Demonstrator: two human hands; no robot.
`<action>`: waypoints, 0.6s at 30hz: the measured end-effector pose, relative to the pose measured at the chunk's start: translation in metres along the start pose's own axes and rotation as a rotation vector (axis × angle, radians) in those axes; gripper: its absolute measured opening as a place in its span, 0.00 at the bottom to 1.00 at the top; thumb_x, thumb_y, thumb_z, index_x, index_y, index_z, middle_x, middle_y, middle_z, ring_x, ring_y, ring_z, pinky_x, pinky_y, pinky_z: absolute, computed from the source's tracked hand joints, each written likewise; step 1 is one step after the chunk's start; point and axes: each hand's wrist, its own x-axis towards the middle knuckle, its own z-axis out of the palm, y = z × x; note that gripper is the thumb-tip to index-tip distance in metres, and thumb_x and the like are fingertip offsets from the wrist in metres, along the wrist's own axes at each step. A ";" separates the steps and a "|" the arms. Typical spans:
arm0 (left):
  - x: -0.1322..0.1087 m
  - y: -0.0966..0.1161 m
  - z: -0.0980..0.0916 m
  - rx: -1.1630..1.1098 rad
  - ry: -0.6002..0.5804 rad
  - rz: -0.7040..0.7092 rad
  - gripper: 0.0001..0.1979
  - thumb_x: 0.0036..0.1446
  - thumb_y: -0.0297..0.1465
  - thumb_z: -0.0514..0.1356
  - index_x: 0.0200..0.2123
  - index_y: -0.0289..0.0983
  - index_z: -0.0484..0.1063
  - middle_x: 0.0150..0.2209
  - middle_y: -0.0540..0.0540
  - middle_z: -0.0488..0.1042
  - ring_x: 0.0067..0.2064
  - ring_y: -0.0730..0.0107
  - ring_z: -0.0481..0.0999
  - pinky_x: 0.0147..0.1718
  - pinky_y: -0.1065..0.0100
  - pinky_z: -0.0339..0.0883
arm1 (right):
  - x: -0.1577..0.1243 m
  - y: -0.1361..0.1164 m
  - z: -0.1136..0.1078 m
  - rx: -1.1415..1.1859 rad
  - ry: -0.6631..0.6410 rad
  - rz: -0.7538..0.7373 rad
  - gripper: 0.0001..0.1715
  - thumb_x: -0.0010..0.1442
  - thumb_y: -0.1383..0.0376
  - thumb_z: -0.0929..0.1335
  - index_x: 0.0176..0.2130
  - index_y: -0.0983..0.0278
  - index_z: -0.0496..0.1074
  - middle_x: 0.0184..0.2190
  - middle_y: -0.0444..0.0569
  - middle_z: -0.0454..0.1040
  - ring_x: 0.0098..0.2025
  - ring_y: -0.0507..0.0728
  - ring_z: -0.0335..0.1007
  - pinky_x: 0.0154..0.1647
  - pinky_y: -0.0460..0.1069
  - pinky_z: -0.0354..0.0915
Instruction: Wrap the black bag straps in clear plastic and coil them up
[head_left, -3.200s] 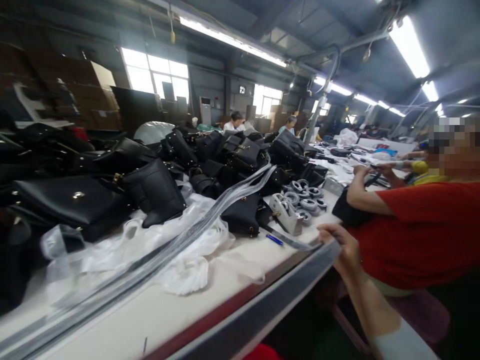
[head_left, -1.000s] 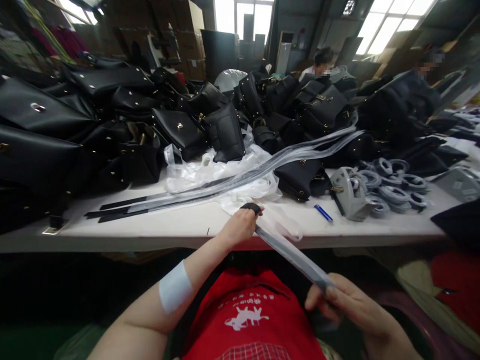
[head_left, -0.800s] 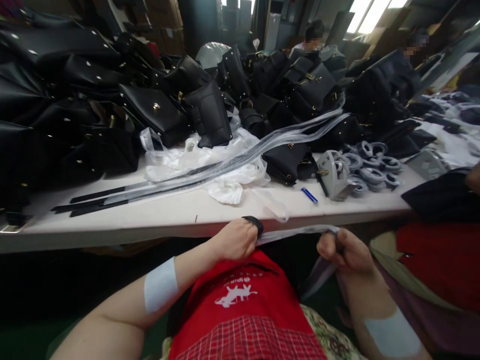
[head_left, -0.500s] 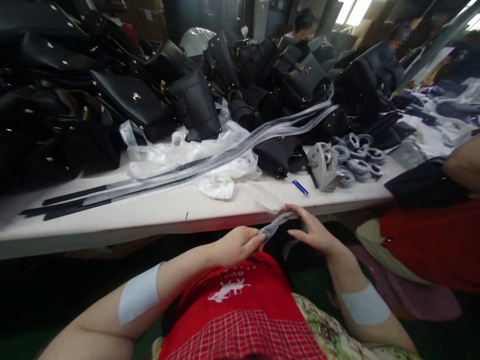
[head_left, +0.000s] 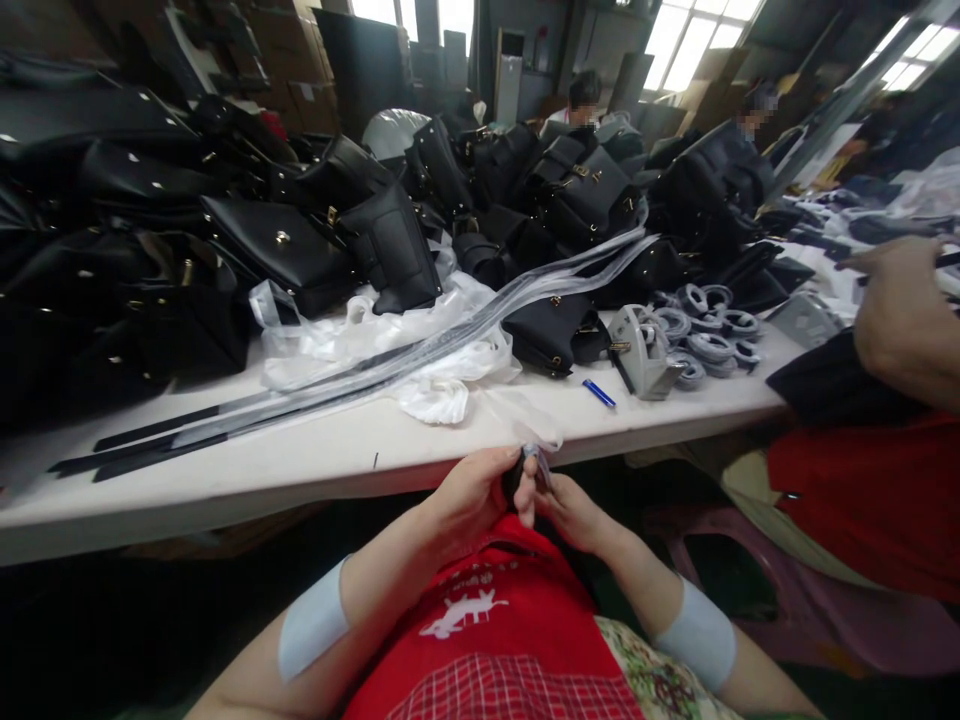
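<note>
My left hand [head_left: 480, 492] and my right hand [head_left: 566, 508] meet in front of the red apron, just off the table's front edge. Between them is a dark strap [head_left: 514, 476] with clear plastic film [head_left: 534, 458] around part of it, folded or coiled small. Both hands are closed on it; the fingers partly hide it. Beyond them, long straps in plastic sleeves [head_left: 420, 352] lie across crumpled white wrapping [head_left: 439, 398], their bare black ends at the left of the table.
Black bags [head_left: 397, 245] are heaped along the back of the white table [head_left: 300, 475]. Coiled wrapped straps [head_left: 709, 345], a grey tape dispenser [head_left: 641, 350] and a blue pen-like item [head_left: 599, 393] lie to the right. A co-worker's arm [head_left: 900, 310] is at the far right.
My right hand has moved left against my left hand, and the strip between them is now bunched up. The view has tilted upward. The co-worker's arm at right reaches further into view.
</note>
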 end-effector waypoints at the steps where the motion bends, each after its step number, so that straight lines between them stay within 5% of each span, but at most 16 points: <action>1: 0.005 0.000 0.000 0.045 0.061 0.070 0.15 0.62 0.42 0.54 0.33 0.35 0.67 0.19 0.52 0.69 0.21 0.71 0.73 0.34 0.66 0.69 | -0.001 -0.006 0.011 0.058 -0.038 0.011 0.28 0.66 0.45 0.58 0.31 0.64 0.69 0.25 0.45 0.68 0.27 0.52 0.62 0.30 0.47 0.61; 4: 0.016 -0.001 -0.010 0.495 0.293 0.325 0.15 0.65 0.42 0.49 0.36 0.37 0.66 0.27 0.47 0.73 0.32 0.65 0.75 0.37 0.63 0.68 | -0.011 -0.030 0.028 0.207 -0.178 0.078 0.25 0.64 0.49 0.64 0.30 0.66 0.72 0.18 0.41 0.64 0.20 0.49 0.58 0.23 0.45 0.57; 6: 0.016 -0.005 -0.021 0.925 0.367 0.426 0.17 0.66 0.41 0.46 0.35 0.38 0.67 0.30 0.45 0.72 0.34 0.63 0.73 0.38 0.62 0.65 | -0.019 -0.044 0.020 0.364 -0.199 0.093 0.23 0.62 0.50 0.66 0.32 0.67 0.73 0.17 0.41 0.64 0.16 0.47 0.53 0.18 0.43 0.53; 10: 0.006 -0.016 -0.027 1.353 0.156 0.445 0.20 0.66 0.42 0.44 0.31 0.38 0.68 0.27 0.45 0.69 0.30 0.64 0.68 0.33 0.63 0.61 | -0.017 -0.050 -0.028 0.472 0.150 -0.008 0.25 0.61 0.49 0.65 0.28 0.67 0.71 0.11 0.38 0.60 0.11 0.45 0.46 0.16 0.44 0.55; 13: -0.001 -0.018 -0.014 1.151 0.062 0.276 0.25 0.66 0.45 0.42 0.26 0.38 0.67 0.21 0.50 0.64 0.23 0.71 0.62 0.25 0.68 0.56 | -0.008 -0.043 -0.057 0.046 0.396 -0.007 0.21 0.62 0.52 0.65 0.29 0.66 0.71 0.16 0.44 0.68 0.17 0.51 0.62 0.23 0.47 0.64; 15: -0.003 -0.014 -0.003 0.808 0.032 0.075 0.27 0.66 0.49 0.42 0.25 0.37 0.66 0.15 0.54 0.58 0.17 0.76 0.54 0.18 0.71 0.49 | -0.005 -0.041 -0.060 -0.308 0.497 -0.070 0.14 0.58 0.58 0.68 0.40 0.66 0.73 0.34 0.53 0.77 0.37 0.59 0.73 0.41 0.53 0.70; 18: 0.000 -0.004 0.009 0.320 0.010 -0.094 0.28 0.63 0.52 0.45 0.26 0.36 0.67 0.10 0.58 0.53 0.12 0.78 0.50 0.14 0.73 0.46 | -0.005 -0.038 -0.037 -0.431 0.300 -0.164 0.24 0.55 0.64 0.69 0.52 0.65 0.69 0.51 0.57 0.72 0.54 0.63 0.67 0.56 0.57 0.63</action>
